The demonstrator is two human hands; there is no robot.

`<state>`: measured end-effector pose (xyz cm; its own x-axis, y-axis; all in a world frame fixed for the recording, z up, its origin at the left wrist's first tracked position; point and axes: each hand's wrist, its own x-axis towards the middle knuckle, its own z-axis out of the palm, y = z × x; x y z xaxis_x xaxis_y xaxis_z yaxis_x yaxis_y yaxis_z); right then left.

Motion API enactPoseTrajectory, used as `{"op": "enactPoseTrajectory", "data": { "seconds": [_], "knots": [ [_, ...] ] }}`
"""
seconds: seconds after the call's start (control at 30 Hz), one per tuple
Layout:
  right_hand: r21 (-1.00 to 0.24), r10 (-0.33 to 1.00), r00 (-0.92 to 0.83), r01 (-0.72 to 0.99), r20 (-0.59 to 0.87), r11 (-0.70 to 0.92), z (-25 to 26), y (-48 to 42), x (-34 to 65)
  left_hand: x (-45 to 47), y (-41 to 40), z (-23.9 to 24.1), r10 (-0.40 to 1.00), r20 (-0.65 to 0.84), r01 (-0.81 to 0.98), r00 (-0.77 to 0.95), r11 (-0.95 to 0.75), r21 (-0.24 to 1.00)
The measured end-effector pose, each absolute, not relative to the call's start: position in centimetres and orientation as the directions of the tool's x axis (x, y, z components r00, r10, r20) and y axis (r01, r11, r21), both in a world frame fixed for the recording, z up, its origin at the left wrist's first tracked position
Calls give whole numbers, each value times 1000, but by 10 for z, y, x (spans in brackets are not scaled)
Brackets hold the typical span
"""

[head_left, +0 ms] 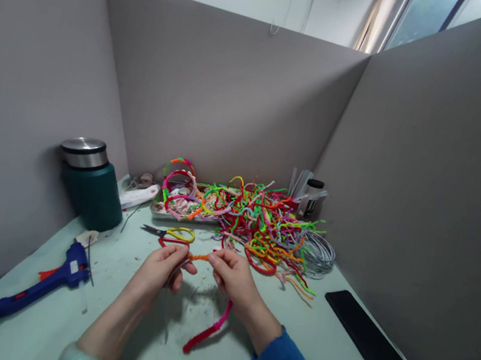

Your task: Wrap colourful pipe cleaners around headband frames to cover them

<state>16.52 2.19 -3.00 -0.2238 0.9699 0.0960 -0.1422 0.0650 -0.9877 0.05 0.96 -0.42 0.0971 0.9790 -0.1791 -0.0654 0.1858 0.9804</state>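
My left hand and my right hand meet above the pale green desk, both pinched on a short orange pipe cleaner stretched between them. A curved band wrapped in red and pink fuzz hangs from under my right hand down to the desk. My left hand's fingers also close around a thin wire or band end that I cannot make out clearly. Just beyond my hands lies a big tangled heap of coloured pipe cleaners.
Yellow-handled scissors lie ahead of my left hand. A blue glue gun sits at the left, a dark green flask behind it. A tray with wrapped hoops, grey wire coils and a black phone are around. Grey partitions enclose the desk.
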Motion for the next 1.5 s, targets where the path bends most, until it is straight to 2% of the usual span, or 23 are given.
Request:
{"op": "enactPoseTrajectory", "data": {
  "seconds": [0.13, 0.3, 0.5, 0.67, 0.87, 1.03, 1.1, 1.17, 1.37, 1.5],
  "knots": [
    [-989, 965, -240, -131, 103, 73, -29, 22, 165, -2, 9, -4, 978, -154, -72, 139, 166, 984],
    [-990, 963, -248, -121, 107, 79, -29, 21, 163, -3, 8, -3, 959, -233, -139, 161, 256, 957],
    [-990, 962, -253, -115, 104, 77, -31, 21, 163, -6, 9, -5, 951, -245, -153, 191, 275, 949],
    [-988, 963, -255, -147, 90, 53, -25, 20, 165, -3, 8, -2, 963, -173, -155, 205, 206, 966],
    [-971, 963, -269, -235, 15, -51, -22, 21, 167, 1, 8, -2, 997, 19, 137, 77, -30, 990],
    [-965, 969, -245, -240, -42, -102, -27, 23, 168, 0, 8, -13, 965, 261, 386, -1, -240, 891],
    [-965, 970, -237, -235, -59, -116, -28, 24, 168, 1, 9, -16, 956, 292, 424, -11, -260, 867],
    [-965, 970, -237, -237, -56, -113, -28, 24, 168, 1, 10, -17, 968, 252, 406, -16, -224, 886],
    [-961, 971, -237, -257, -43, -105, -29, 26, 168, 0, 12, -12, 999, -2, 223, 43, -8, 975],
    [-957, 969, -242, -268, -44, -110, -30, 26, 168, 1, 12, -11, 998, -16, 226, 54, 3, 974]
  ]
}}
